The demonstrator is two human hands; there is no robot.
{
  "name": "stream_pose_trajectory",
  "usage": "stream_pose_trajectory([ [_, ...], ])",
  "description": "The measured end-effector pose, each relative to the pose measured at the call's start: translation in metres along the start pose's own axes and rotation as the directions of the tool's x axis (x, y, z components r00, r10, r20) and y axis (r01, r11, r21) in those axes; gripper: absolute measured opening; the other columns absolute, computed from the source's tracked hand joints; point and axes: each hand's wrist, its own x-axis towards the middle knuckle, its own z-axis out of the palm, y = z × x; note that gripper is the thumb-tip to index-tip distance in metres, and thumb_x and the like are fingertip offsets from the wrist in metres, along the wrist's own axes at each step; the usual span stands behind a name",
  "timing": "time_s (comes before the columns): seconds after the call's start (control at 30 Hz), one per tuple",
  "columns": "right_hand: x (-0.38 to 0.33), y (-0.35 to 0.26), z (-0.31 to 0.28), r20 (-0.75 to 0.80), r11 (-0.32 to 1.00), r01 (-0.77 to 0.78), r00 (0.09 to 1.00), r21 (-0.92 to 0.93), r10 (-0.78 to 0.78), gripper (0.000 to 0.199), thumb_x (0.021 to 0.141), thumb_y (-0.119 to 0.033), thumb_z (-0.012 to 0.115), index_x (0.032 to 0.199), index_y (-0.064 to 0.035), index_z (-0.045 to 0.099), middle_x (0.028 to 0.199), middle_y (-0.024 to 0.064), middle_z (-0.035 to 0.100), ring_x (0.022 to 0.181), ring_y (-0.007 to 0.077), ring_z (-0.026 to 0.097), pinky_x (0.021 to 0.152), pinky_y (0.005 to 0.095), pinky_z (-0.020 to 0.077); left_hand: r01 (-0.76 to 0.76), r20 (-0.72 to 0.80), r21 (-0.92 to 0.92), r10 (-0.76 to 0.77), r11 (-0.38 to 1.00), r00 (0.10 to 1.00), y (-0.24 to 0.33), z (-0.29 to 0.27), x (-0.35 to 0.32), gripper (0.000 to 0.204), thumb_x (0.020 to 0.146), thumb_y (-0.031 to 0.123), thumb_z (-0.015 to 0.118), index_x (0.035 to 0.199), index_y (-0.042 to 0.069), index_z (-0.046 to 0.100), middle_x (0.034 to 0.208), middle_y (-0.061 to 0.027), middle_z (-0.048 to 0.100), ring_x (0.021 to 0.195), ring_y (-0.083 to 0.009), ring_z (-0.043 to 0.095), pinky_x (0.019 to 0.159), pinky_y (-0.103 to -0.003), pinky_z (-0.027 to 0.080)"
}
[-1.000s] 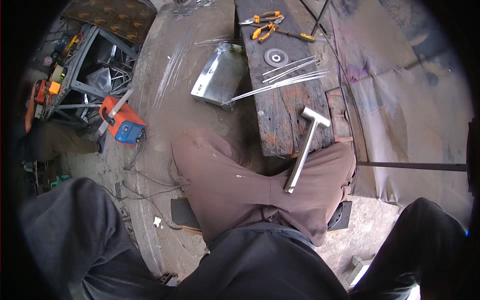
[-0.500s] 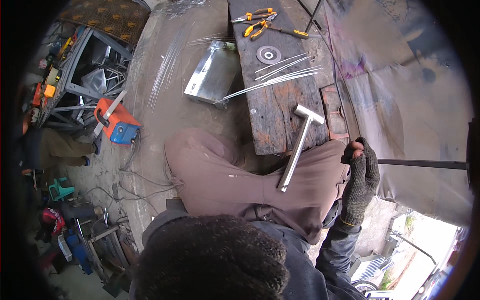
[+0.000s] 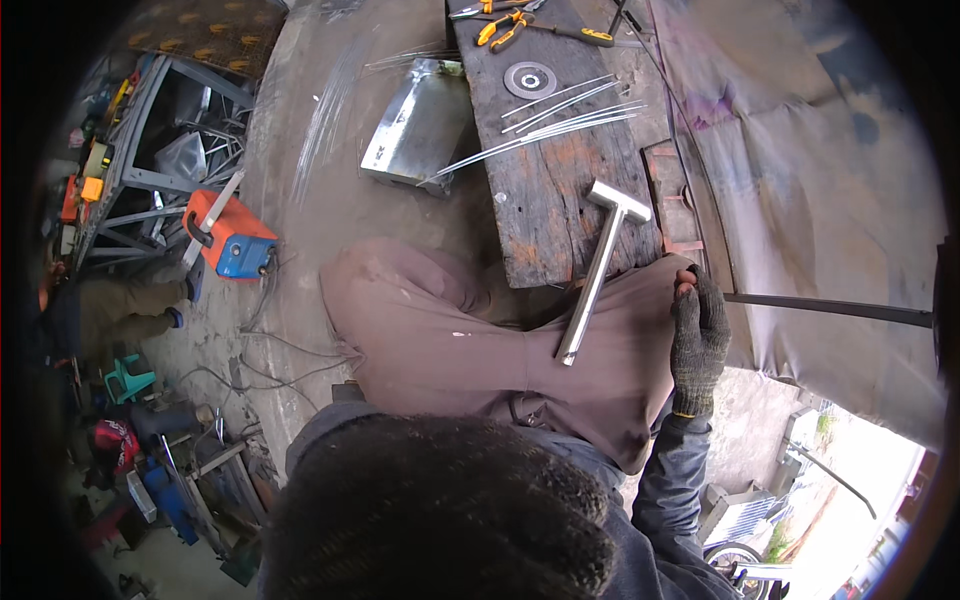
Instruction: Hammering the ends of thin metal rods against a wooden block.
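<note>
My right hand (image 3: 699, 345), in a dark knitted glove with bare fingertips, is beside my right knee. Its fingers curl together; whatever they grip, if anything, is hidden. A dark straight bar (image 3: 830, 309) runs from just behind this hand toward the right rim; I cannot tell whether the hand touches it. The silver T-shaped metal piece (image 3: 597, 270) leans with its crosspiece on the dark wooden plank (image 3: 540, 225) and its stem across my thigh. My left hand is out of sight. A dark fuzzy mass (image 3: 440, 510) covers the lower middle.
Thin silver rods (image 3: 540, 138), a round disc (image 3: 530, 80) and orange-handled pliers (image 3: 508, 32) lie on the plank. A shiny sheet-metal box (image 3: 415, 125) stands left of it. Farther left are an orange-and-blue machine (image 3: 235, 235), cables, a metal rack and another person (image 3: 130, 310).
My right hand has shifted left, closer to my knee. The whole view has moved slightly, and the T-shaped piece stays leaning in the same place.
</note>
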Motion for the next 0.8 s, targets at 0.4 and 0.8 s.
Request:
stream_pose_trajectory([
  [0.4, 0.05, 0.04, 0.02, -0.125, 0.971, 0.133, 0.979, -0.2, -0.16, 0.028, 0.097, -0.013, 0.066, 0.123, -0.0013, 0.066, 0.111, 0.0117, 0.071, 0.102, 0.0236, 0.067, 0.093, 0.0356, 0.0522, -0.309, 0.27, 0.95, -0.363, -0.053, 0.892, -0.179, -0.084, 0.192, 0.027, 0.095, 0.028, 0.067, 0.117, 0.013, 0.071, 0.113, -0.0107, 0.071, 0.101, -0.0249, 0.068, 0.091, -0.037, 0.052],
  [0.8, 0.056, 0.051, 0.015, -0.201, 0.975, 0.018, 0.977, -0.22, -0.063, 0.03, 0.096, -0.022, 0.068, 0.117, -0.0003, 0.069, 0.11, 0.0196, 0.072, 0.103, 0.0345, 0.069, 0.092, 0.0415, 0.053, -0.376, 0.028, 0.732, -0.526, -0.569, 0.85, -0.241, -0.09, 0.22, 0.036, 0.09, 0.04, 0.06, 0.113, 0.015, 0.072, 0.123, -0.0132, 0.068, 0.117, -0.0334, 0.063, 0.101, -0.045, 0.048],
])
